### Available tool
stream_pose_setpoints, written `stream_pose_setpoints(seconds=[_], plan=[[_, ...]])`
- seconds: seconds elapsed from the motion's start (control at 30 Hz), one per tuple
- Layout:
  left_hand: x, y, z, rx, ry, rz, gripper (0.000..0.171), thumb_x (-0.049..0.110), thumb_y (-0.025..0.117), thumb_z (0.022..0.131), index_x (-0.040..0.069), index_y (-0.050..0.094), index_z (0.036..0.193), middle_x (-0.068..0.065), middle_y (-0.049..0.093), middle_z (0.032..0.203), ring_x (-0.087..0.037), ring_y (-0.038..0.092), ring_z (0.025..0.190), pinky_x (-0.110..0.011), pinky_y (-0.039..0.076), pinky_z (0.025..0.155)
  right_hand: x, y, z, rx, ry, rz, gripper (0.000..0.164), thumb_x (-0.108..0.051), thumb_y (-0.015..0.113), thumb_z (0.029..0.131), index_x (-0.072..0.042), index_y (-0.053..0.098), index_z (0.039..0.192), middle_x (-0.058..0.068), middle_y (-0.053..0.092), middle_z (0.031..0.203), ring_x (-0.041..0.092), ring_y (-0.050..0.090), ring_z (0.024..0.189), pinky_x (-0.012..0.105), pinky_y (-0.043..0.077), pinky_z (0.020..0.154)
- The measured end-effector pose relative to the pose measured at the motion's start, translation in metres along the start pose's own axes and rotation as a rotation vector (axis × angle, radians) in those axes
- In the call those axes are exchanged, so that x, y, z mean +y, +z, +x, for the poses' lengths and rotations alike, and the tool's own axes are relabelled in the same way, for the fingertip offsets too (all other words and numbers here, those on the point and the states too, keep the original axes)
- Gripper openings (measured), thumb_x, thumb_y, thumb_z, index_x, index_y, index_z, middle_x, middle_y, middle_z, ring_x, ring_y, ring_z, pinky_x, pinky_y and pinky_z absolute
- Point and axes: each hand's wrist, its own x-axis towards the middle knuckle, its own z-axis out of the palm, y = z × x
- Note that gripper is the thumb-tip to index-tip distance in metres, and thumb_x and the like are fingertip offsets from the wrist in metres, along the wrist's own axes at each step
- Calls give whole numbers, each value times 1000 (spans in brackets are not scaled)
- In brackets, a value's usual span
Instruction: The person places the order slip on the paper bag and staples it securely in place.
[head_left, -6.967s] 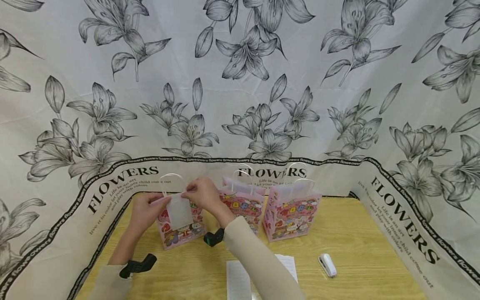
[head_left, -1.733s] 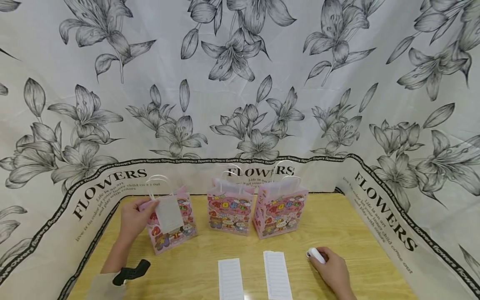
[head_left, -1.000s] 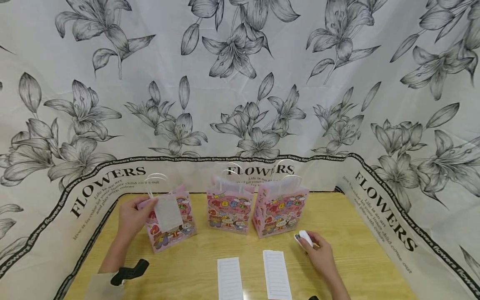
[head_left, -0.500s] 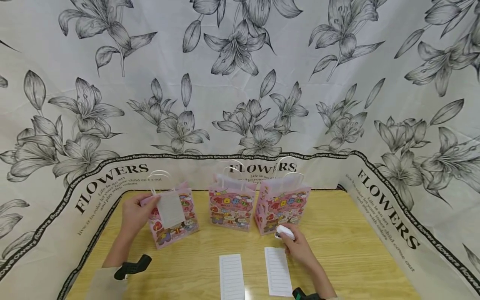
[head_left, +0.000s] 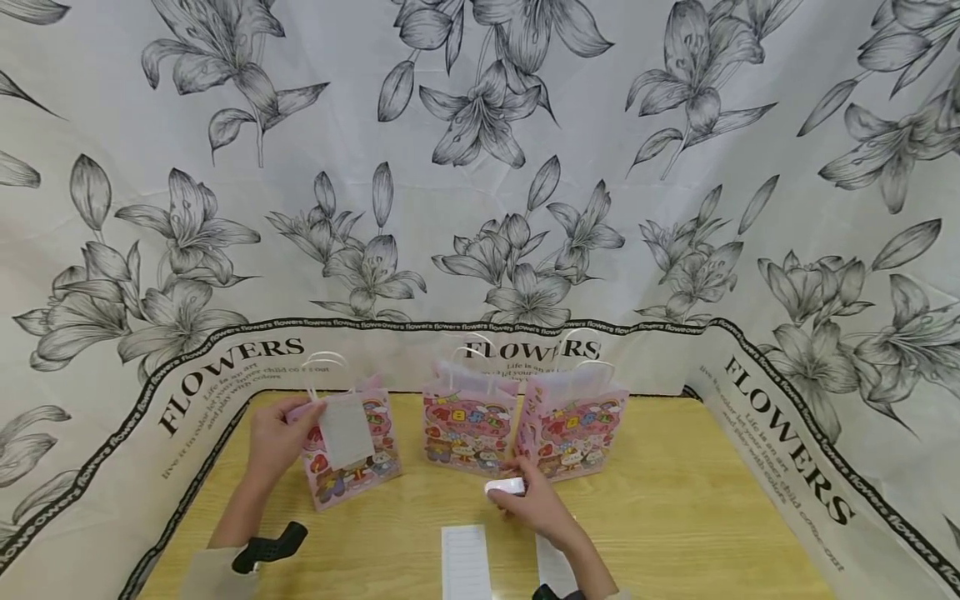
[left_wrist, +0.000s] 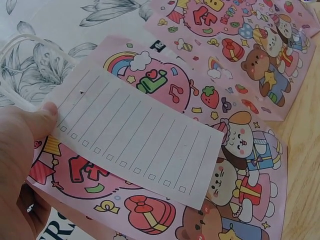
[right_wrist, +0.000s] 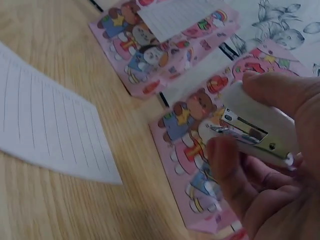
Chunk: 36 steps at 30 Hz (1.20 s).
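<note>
My left hand [head_left: 279, 433] pinches a lined checklist slip [left_wrist: 135, 135] against the top edge of the left pink gift bag [head_left: 315, 479]. The slip lies over the bag's printed front, its small checkboxes showing in the left wrist view. Behind the bag's edge, my left fingers are partly hidden. In my right hand [head_left: 542, 504] is a small white stapler [right_wrist: 260, 125], gripped between thumb and fingers with its metal jaw side showing. That hand is above the table, in front of the middle gift bag [head_left: 468, 425] and the right gift bag [head_left: 581, 433].
Two more lined slips lie on the wooden table [head_left: 675, 500]: the left loose slip [head_left: 465, 562] in full, the right loose slip [head_left: 553, 567] partly behind my right forearm. A flower-print cloth [head_left: 480, 208] rises behind the bags and along both sides.
My right hand let go of the slip at the left bag, picked up the stapler from the table's right side and carried it leftward. My left hand keeps pinching slip and bag.
</note>
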Motion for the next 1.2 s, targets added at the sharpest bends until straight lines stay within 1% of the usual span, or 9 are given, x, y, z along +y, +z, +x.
stream_pose_setpoints(seconds=[0.13,0.27,0.43,0.5,0.67,0.8,0.9,1.03,1.2], plan=[[-3,3,-5,-8,-12,-15,18,15,78,84,-1,75,92,-15,71,79,-12,59,52,-21,45,43,0,22,3,-76,-15,49,48,-10,75,86,7,50,124,13,58,104,21,60,84,29,53,66],[-4,6,-9,-16,-5,-21,17,13,78,84,-2,75,92,-16,71,81,-11,60,53,-21,46,43,-2,41,6,-101,-55,110,41,-5,75,84,6,55,118,12,60,103,22,61,85,28,53,69],[-2,6,-8,-9,-5,-20,17,12,78,84,-2,75,92,-17,71,82,-10,60,54,-21,46,44,-13,63,14,-153,-48,281,45,2,67,87,8,44,126,18,56,110,27,64,90,37,56,76],[0,4,-6,2,-8,-10,18,13,79,84,-3,75,92,-17,71,81,-10,59,53,-21,45,43,-20,72,18,-149,-33,307,48,3,63,88,8,37,129,20,54,112,27,65,91,36,56,76],[2,-1,-5,5,-28,5,22,17,78,85,-4,74,92,-17,70,79,-12,58,51,-21,44,42,-32,91,30,-130,-38,202,52,3,61,86,3,32,129,17,52,111,21,61,89,29,52,71],[1,-2,-6,-10,-34,-3,23,17,78,85,-4,74,93,-16,70,77,-16,60,51,-22,44,41,-41,101,36,-191,-78,142,51,1,65,88,-1,38,132,14,52,115,20,60,97,29,52,76],[1,-2,-6,-14,-30,-9,23,17,78,85,-4,74,93,-17,70,77,-16,61,51,-22,45,41,-53,107,41,-225,-137,69,52,-2,69,89,-4,43,134,11,55,114,17,61,96,27,52,77],[2,-1,-3,-3,-34,2,23,18,78,85,-3,75,93,-17,71,79,-15,61,53,-21,46,43,-71,112,50,-251,-218,-63,54,-3,73,86,-4,47,133,4,57,108,12,61,87,25,52,72],[3,1,-2,-11,-56,7,23,19,77,86,-3,74,95,-18,71,82,-15,62,55,-23,48,45,-93,117,56,-277,-223,-143,59,-8,74,86,-1,42,136,1,56,106,9,60,87,25,51,71]])
